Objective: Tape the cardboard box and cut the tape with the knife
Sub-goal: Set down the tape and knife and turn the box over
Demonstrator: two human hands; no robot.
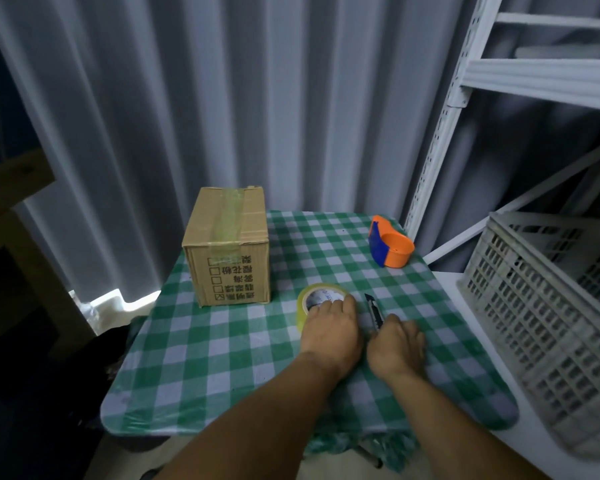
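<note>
Hands meet low on a counter (pixel 222 358) covered with a green-and-white checked cloth, seen from the head camera. The left hand (pixel 331 332) lies palm down over the near side of a roll of clear yellowish tape (pixel 312 301), fingers curled on the roll's top edge, so it is closed loosely on the roll. Just beside it, the right hand (pixel 397 349) is closed on the near end of a utility knife (pixel 374 311), whose dark body points away from the person and lies flat on the cloth; whether a blade is out cannot be told. The two hands almost touch at the knuckles. Beyond the left hand and off to its left stands the cardboard box (pixel 227 247), shut, with a strip of tape running along its top and down the near face, printed characters below. Farther beyond the right hand sits an orange and blue tape dispenser (pixel 390 242). To the right of the right hand, a white plastic crate (pixel 548 306) rests on a shelf.
</note>
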